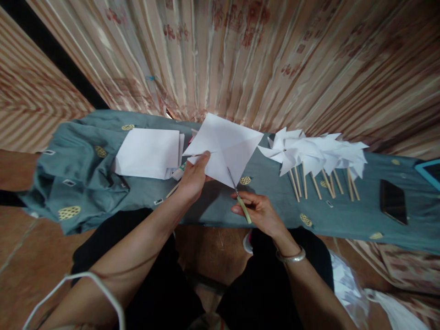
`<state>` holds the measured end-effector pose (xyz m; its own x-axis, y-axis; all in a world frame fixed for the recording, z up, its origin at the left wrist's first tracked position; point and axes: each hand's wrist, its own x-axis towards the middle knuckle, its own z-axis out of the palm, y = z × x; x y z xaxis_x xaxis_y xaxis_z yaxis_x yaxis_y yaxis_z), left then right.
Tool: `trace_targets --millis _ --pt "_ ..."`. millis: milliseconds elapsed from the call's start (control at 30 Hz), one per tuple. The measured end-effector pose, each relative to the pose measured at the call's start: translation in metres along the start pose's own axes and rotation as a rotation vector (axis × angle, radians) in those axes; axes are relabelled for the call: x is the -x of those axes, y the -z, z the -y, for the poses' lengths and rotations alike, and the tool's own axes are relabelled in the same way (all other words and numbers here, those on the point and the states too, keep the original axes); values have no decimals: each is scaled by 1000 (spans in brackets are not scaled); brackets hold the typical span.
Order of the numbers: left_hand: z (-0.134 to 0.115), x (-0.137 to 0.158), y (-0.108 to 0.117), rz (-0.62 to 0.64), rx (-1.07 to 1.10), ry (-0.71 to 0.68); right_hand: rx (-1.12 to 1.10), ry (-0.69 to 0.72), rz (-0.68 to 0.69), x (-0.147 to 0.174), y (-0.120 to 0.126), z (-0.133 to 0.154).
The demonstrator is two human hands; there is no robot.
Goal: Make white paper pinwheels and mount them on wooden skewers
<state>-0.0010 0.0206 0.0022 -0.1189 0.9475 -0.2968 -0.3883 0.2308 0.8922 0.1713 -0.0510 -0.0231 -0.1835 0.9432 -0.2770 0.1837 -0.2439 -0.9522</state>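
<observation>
My left hand [196,175] pinches a square sheet of white paper [237,140] near its left corner, thumb on top. Diagonal creases cross the sheet, and a slit runs in from the left corner beside my thumb. In my right hand [263,211] is a pair of scissors [244,210] with pale green handles. Their blades lie at the sheet's near corner and point in towards its middle. Left of the sheet sits a stack of white paper [149,153]. Several white paper pinwheels [309,149] on wooden sticks lie in an overlapping row to the right.
A green-grey cloth with yellow pineapples [275,201] covers the narrow table, bunched at the left. A black phone [393,201] lies at the right, near a blue-edged device [429,172]. Behind hangs a pleated curtain [220,59]. A clear plastic bag [347,284] with white pieces is low right.
</observation>
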Motion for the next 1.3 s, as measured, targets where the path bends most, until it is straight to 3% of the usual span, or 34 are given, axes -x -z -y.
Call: trace_targets --millis 1300 --pt "4 4 -2 33 -15 37 -50 -40 -33 -2 -1 -6"
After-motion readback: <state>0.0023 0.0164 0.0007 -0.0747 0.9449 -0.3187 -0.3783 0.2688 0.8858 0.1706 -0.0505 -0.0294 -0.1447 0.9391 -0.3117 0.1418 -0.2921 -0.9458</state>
